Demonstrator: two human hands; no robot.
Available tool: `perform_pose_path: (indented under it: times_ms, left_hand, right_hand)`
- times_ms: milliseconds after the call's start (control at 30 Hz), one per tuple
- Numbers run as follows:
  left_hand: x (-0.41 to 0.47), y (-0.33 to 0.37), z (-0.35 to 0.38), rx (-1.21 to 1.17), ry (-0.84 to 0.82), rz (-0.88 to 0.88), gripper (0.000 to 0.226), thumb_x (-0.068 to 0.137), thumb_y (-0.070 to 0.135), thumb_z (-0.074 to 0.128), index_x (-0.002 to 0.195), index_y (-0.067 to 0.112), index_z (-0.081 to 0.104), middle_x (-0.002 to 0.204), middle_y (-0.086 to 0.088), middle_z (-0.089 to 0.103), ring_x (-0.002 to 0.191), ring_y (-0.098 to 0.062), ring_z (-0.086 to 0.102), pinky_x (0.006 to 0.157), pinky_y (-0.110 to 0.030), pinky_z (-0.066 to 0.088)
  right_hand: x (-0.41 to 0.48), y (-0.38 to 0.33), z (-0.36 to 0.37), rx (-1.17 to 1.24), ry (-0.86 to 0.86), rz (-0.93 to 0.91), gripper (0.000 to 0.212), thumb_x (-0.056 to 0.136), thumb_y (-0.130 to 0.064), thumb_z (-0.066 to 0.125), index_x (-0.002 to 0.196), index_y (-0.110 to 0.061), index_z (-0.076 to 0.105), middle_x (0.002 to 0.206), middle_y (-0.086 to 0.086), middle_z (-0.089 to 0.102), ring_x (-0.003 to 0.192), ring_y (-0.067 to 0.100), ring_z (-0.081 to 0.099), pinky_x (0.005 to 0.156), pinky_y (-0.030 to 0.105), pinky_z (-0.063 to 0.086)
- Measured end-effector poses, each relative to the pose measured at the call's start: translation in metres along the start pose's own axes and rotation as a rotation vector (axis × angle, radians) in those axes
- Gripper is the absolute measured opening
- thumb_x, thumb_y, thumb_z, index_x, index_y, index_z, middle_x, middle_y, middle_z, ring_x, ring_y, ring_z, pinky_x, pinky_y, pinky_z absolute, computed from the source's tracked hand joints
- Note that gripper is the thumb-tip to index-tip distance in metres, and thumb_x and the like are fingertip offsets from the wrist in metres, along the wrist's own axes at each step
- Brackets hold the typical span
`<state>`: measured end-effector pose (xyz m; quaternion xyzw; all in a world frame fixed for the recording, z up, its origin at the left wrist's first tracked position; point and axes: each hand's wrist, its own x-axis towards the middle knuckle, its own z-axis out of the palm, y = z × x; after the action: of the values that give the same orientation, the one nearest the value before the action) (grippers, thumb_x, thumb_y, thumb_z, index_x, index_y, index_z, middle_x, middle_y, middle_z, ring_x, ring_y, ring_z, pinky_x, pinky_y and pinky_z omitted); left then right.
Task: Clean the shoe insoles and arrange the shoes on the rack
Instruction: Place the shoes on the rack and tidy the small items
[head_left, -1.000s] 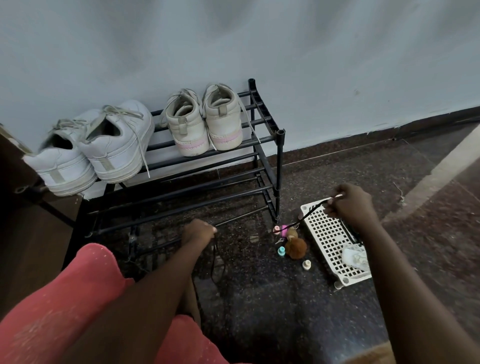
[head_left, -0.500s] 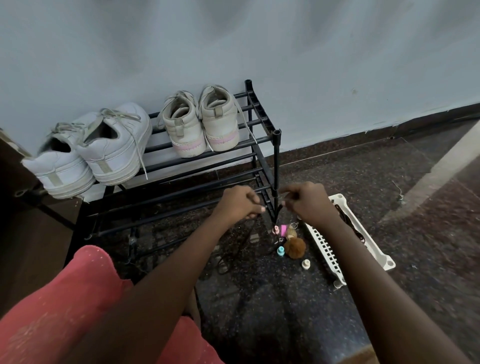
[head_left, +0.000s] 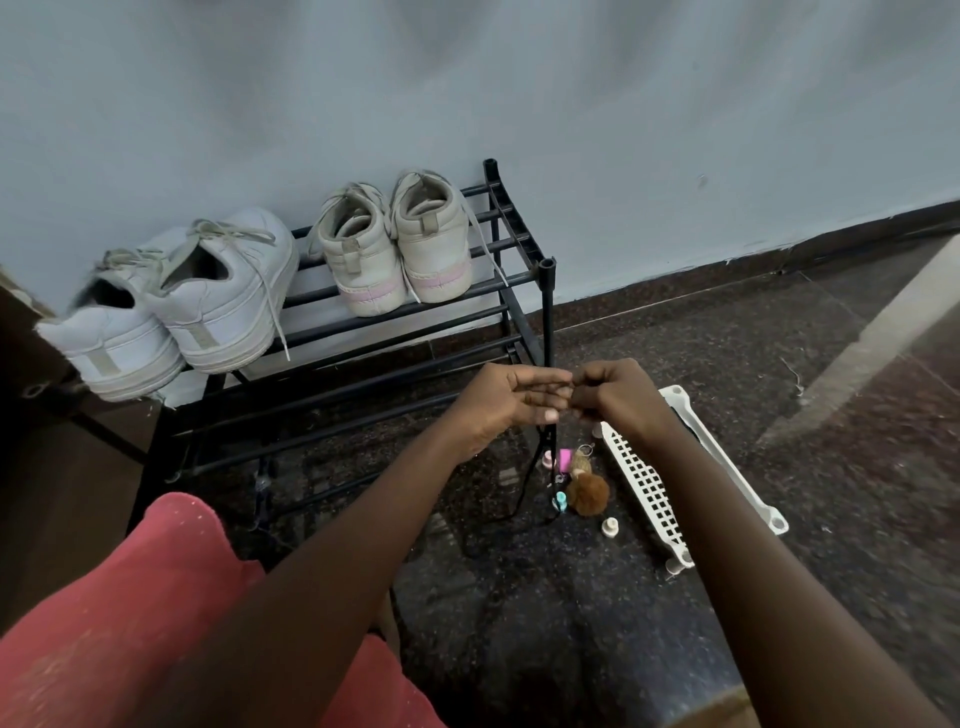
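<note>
1. White pair (head_left: 171, 312) at the left end and beige pair (head_left: 397, 249) to its right sit on the rack's (head_left: 547, 317) top shelf, heels near.
2. The hands meet near the rack's right post. The right hand (head_left: 621, 397) is curled, pinching a black cord (head_left: 529, 475) that trails to the floor. The left hand's (head_left: 504, 405) fingers are nearly straight — grip cannot be told.
3. Likely step: shoes arranged, loose bits being tidied. Next — gather the cord and drop it in the basket (head_left: 641, 486) on the right.

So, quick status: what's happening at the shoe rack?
Left hand and right hand pinch a black cord. White sneakers and beige sneakers sit on the rack. White basket, trinkets on floor.
</note>
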<state>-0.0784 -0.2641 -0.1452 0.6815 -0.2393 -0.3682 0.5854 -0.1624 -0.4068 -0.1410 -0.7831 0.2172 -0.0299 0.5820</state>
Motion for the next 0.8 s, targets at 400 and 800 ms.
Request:
perform_pose_path:
  times_ms: [400, 800]
  left_hand:
    - [0.006, -0.007, 0.013, -0.040, 0.301, 0.082, 0.011, 0.090, 0.009, 0.059, 0.093, 0.006, 0.070, 0.083, -0.003, 0.071, 0.078, -0.012, 0.065, 0.079, -0.025, 0.051]
    - [-0.001, 0.001, 0.019, -0.273, 0.162, 0.041, 0.015, 0.093, 0.005, 0.052, 0.095, 0.007, 0.066, 0.078, -0.002, 0.072, 0.078, -0.014, 0.069, 0.084, -0.030, 0.053]
  right_hand:
    - [0.002, -0.009, -0.001, -0.183, 0.271, -0.345, 0.013, 0.074, -0.003, 0.075, 0.087, -0.006, 0.075, 0.070, -0.007, 0.065, 0.052, -0.006, 0.058, 0.057, 0.003, 0.044]
    - [0.003, -0.009, 0.002, 0.153, 0.202, -0.370, 0.020, 0.073, -0.002, 0.074, 0.086, -0.017, 0.073, 0.084, 0.001, 0.069, 0.082, 0.021, 0.067, 0.080, 0.038, 0.055]
